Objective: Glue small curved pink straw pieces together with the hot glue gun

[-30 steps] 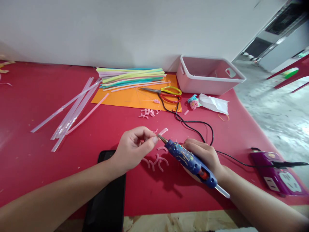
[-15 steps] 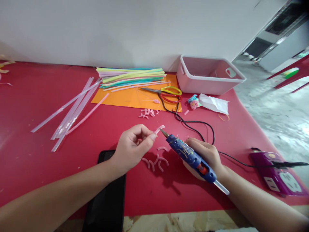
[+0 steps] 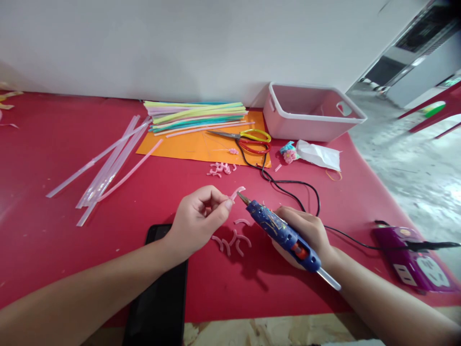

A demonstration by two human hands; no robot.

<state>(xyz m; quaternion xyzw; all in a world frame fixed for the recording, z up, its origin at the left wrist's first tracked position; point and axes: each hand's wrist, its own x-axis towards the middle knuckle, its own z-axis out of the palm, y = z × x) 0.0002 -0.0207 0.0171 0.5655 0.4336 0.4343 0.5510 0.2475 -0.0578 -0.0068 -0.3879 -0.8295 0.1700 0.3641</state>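
Between the thumb and forefinger of my left hand (image 3: 201,218) is pinched a short pink pipe cleaner piece (image 3: 238,191). My right hand (image 3: 306,235) is wrapped round a blue glue gun (image 3: 279,228), with a clear glue stick (image 3: 329,279) poking out of its rear. The gun's metal nozzle is at the pink piece; whether it touches I cannot tell. Below the hands lie several curved pink pipe cleaner pieces (image 3: 226,246) on the red table. Farther back is a small heap of pink pieces (image 3: 219,169).
Colourful pipe cleaners (image 3: 198,115) and scissors (image 3: 252,139) lie on orange card (image 3: 187,151). Glue sticks (image 3: 111,163) are at left, a pink basket (image 3: 309,125) at back right. A black phone (image 3: 158,293) sits under my left forearm. The gun's cord (image 3: 288,181) trails near a purple power strip (image 3: 414,264).
The glue gun has shifted very slightly left, its rear end a little with it. My left hand and the pink piece look nearly unmoved.
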